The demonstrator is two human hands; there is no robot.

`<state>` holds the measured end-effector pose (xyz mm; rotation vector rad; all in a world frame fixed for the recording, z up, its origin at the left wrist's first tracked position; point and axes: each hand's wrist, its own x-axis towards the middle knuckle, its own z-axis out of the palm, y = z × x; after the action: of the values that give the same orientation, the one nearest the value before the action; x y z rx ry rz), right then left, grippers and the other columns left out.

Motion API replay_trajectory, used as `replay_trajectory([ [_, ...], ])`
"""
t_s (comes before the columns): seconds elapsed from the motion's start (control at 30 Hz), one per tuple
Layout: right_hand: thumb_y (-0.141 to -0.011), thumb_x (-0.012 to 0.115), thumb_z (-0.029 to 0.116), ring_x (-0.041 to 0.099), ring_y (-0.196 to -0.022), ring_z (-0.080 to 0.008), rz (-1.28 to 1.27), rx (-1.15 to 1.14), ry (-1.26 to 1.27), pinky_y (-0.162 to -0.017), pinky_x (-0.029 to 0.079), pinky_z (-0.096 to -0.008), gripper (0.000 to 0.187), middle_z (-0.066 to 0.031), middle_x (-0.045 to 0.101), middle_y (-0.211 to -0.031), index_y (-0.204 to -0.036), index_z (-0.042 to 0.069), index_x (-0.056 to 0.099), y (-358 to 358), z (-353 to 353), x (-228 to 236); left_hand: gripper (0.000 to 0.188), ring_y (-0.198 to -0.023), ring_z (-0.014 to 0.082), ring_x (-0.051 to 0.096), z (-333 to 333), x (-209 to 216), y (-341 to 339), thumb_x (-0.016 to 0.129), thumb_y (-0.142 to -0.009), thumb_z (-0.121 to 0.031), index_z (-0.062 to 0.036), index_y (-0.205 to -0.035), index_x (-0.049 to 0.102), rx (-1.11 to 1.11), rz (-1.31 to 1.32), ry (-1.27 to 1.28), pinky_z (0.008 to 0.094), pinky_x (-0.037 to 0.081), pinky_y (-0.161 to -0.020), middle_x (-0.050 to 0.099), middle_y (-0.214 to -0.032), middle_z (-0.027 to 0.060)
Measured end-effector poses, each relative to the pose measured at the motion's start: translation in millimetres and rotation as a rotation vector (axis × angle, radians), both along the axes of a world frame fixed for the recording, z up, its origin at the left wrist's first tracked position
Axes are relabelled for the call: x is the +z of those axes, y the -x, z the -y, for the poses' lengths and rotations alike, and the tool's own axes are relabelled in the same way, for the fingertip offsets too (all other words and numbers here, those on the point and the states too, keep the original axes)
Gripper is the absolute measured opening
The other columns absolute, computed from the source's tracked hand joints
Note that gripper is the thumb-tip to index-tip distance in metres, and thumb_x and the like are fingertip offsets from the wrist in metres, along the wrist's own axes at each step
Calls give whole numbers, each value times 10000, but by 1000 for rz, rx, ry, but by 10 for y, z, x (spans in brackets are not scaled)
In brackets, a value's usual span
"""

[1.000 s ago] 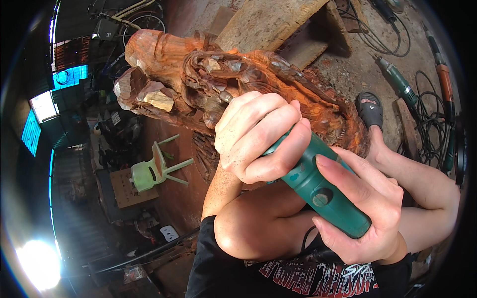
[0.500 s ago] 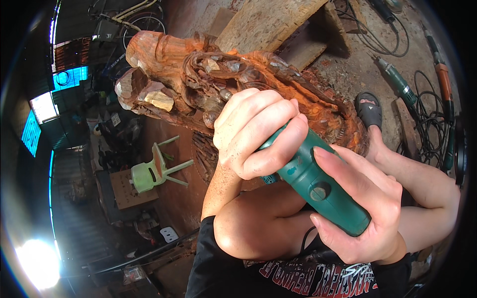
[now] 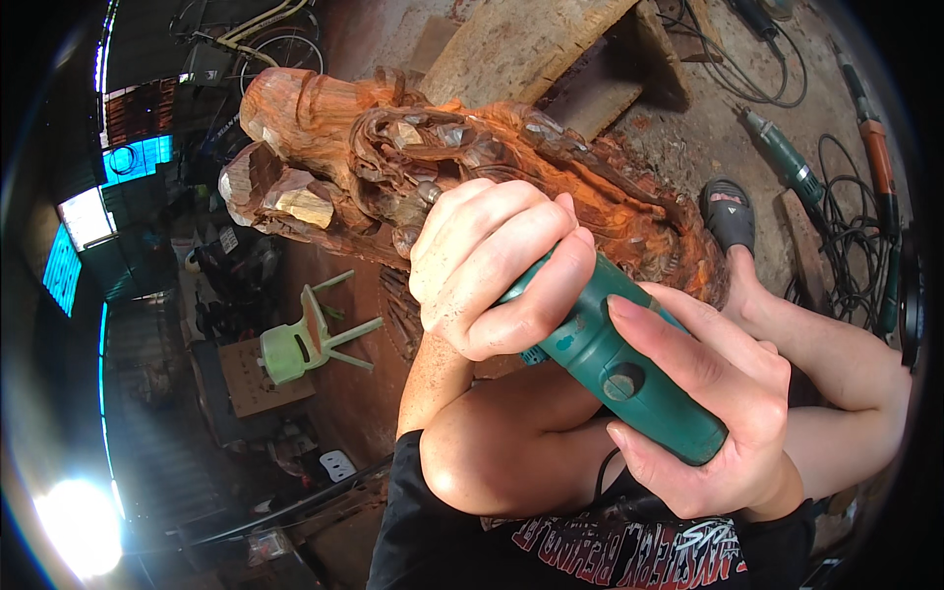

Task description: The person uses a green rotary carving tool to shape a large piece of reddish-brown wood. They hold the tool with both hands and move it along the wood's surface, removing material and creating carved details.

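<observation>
A green handheld power grinder (image 3: pixel 661 405) lies slanted across my lap, held by both hands. My left hand (image 3: pixel 497 265) is wrapped round its front end, against the carved wood. Farther back, my right hand (image 3: pixel 723 403) grips the rear of the body, thumb on top near a round cap. In front lies a large reddish-brown wood carving (image 3: pixel 536 157), full of folds and knotty shapes, with paler cut facets at its left end. My left fist hides the grinder's tip, so where it meets the wood cannot be seen.
Thick planks (image 3: pixel 526 49) lie behind the carving. On the floor at right are another green power tool (image 3: pixel 784 154), an orange and black one (image 3: pixel 875 152) and tangled black cables (image 3: pixel 851 231). A tipped light-green plastic chair (image 3: pixel 285 352) lies at left, with a bicycle (image 3: pixel 285 49) beyond.
Both hands and the grinder have shifted slightly left. The carving appears a little farther left too. The grip of each hand is unchanged.
</observation>
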<state>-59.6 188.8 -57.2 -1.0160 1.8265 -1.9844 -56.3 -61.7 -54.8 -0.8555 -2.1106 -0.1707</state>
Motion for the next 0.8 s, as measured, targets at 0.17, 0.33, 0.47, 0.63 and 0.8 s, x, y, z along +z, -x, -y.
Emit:
replay_trajectory([
  [0.17, -642, 809, 38, 776, -1028, -356, -2, -29, 32, -909, 603, -369, 720, -304, 704, -1282, -1350, -45, 709, -48, 44, -70, 374, -666, 219, 674, 7, -5, 21, 864, -737, 72, -87, -1017, 673, -19, -12, -3, 342, 539, -568, 676, -853, 70],
  [0.33, -639, 815, 31, 787, -1007, -341, -19, -46, 80, -863, 621, -354, 723, -307, 702, -1286, -1351, -38, 713, -61, 79, -128, 346, -754, 236, 693, -5, -59, 23, 873, -698, 7, -117, -992, 741, -26, -44, -71, 350, 548, -618, 714, -932, 56],
  [0.47, -641, 816, 21, 794, -986, -331, -45, -43, 97, -847, 626, -348, 714, -309, 700, -1290, -1345, -38, 716, -37, 101, -151, 364, -749, 237, 693, -44, -82, 12, 883, -684, 34, -114, -986, 745, 0, -66, -107, 348, 546, -616, 715, -930, 51],
  [0.63, -638, 816, 20, 794, -994, -342, 12, -26, 77, -858, 630, -361, 714, -312, 701, -1286, -1345, -22, 723, -8, 62, -104, 374, -747, 238, 696, -29, -79, 19, 889, -674, 60, -111, -976, 748, 3, -38, -88, 352, 546, -621, 717, -929, 51],
  [0.8, -646, 820, 32, 795, -996, -353, -17, -46, 125, -864, 637, -376, 708, -312, 704, -1275, -1347, -6, 728, -5, 115, -164, 414, -732, 232, 692, -6, -58, 44, 900, -678, 88, -99, -1000, 719, 2, -81, -29, 350, 552, -610, 706, -917, 59],
])
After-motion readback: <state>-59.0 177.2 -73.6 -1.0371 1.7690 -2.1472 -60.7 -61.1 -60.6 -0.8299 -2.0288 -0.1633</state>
